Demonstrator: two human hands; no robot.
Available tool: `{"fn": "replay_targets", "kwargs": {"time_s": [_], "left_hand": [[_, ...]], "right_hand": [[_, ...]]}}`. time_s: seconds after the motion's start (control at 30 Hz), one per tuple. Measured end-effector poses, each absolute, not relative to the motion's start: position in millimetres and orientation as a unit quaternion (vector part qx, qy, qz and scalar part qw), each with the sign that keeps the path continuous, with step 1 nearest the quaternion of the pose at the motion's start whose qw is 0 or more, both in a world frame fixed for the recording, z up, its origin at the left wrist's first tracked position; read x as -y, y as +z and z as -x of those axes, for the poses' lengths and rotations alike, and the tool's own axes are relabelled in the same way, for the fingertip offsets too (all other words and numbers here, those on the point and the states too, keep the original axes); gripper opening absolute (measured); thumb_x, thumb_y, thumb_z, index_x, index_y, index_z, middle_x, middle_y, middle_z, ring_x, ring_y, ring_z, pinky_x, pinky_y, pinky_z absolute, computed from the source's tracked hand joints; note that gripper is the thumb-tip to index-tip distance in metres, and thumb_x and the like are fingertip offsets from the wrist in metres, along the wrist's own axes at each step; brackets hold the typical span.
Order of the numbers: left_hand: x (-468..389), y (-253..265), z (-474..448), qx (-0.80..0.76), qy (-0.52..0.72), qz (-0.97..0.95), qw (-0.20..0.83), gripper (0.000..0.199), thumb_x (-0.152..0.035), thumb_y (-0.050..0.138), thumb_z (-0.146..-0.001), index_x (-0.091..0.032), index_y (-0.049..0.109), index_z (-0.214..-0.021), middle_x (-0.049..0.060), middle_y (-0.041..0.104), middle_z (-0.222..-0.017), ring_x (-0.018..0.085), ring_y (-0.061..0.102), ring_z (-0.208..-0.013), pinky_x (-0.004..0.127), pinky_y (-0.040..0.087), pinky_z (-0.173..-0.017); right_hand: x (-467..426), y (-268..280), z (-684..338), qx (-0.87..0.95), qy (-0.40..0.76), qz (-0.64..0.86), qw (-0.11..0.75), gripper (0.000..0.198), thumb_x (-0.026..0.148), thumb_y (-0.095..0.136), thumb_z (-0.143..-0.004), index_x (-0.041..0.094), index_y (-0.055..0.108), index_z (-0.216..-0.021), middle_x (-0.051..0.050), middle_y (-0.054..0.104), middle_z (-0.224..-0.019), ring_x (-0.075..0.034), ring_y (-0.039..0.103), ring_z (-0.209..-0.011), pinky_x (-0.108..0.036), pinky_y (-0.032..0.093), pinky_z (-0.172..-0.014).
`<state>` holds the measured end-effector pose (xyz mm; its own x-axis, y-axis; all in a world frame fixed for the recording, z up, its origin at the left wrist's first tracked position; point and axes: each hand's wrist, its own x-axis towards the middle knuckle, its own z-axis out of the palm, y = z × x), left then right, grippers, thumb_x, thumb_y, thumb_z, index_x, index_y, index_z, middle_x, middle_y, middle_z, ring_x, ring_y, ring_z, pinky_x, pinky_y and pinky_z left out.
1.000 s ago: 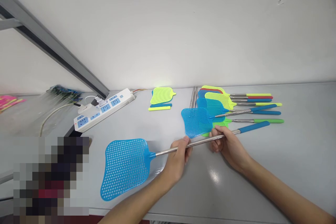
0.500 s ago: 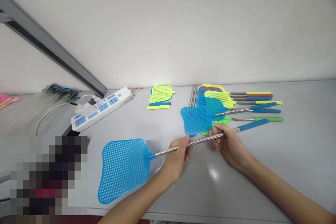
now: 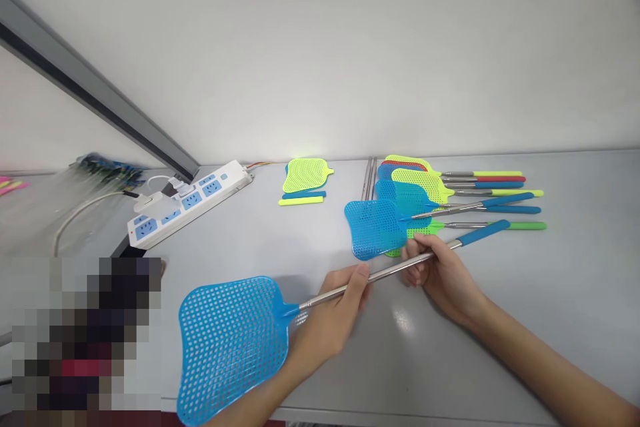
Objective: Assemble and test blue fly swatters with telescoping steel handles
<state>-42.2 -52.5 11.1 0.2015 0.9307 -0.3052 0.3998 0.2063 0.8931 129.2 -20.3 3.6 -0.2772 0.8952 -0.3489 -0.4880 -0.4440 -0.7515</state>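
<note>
A blue fly swatter with a metal rod and blue grip is held slantwise above the grey table, its perforated head at lower left. My left hand is closed round the rod not far from the head. Higher up the rod, below the blue grip, my right hand pinches the metal. Just behind my right hand lies another blue fly swatter, overlapping a pile of yellow, red, blue and green ones with their grips pointing right. Some thin metal rods lie left of the pile.
A yellow swatter head lies over a blue one near the wall, with a blue and a yellow grip in front. On the left are a white power strip with plugs and cables, and a clear plastic bag.
The held swatter's head has dropped lower and to the left, appearing larger. My left hand has shifted slightly down; both hands keep hold of the rod. The view has moved slightly.
</note>
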Motion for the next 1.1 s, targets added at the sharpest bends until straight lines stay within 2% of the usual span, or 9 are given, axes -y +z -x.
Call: {"fn": "replay_targets", "kwargs": {"time_s": [0.13,1.1], "left_hand": [[53.3,12.6,42.6,-0.580,0.223,-0.598,0.506,0.045,-0.044,0.020,-0.086,-0.019,0.042,-0.056,-0.001,0.041,-0.056,0.013,0.042,-0.062,0.025,0.031,-0.059],[53.7,12.7,42.7,-0.578,0.227,-0.598,0.507,0.044,-0.044,0.022,-0.086,-0.019,0.044,-0.058,-0.001,0.043,-0.058,0.013,0.041,-0.061,0.024,0.030,-0.059]], "right_hand": [[20.2,3.2,-128.7,0.256,0.760,0.383,0.459,0.041,0.032,0.037,-0.082,0.018,0.040,-0.044,0.001,0.037,-0.041,-0.011,0.034,-0.041,-0.026,0.027,-0.046],[20.1,3.8,-127.7,0.259,0.755,0.392,0.457,0.039,0.034,0.039,-0.080,0.019,0.038,-0.044,0.002,0.035,-0.041,-0.012,0.033,-0.042,-0.027,0.027,-0.047]]}}
